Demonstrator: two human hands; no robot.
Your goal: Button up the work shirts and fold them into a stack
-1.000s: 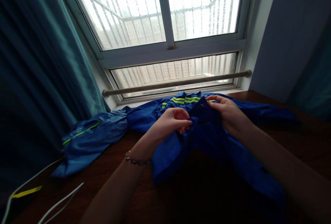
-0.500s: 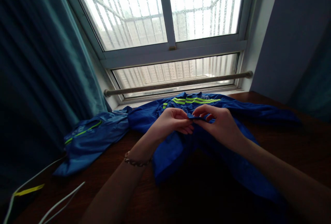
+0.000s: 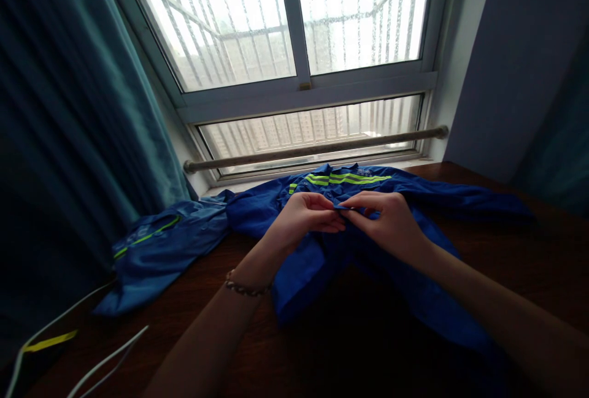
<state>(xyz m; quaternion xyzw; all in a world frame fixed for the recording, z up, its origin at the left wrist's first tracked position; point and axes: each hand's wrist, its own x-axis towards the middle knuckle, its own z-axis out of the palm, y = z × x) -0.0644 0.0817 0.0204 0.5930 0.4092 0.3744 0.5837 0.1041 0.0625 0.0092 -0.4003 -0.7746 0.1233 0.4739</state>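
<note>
A blue work jacket with yellow-green and grey reflective stripes lies spread on the dark wooden table, its collar toward the window. My left hand, with a bracelet at the wrist, pinches the jacket's front edge between thumb and fingers. Right beside it, my right hand pinches the same edge, and the fingertips of both hands nearly meet. The cloth there is lifted a little. Whether a button sits between the fingers I cannot tell.
Another folded blue garment with a yellow-green stripe lies at the left, by the teal curtain. White cables and a yellow strip are at the lower left. A metal rail crosses the window behind the table.
My right thumb and index finger have closed further on the jacket edge and shifted slightly left. My left hand has barely moved.
</note>
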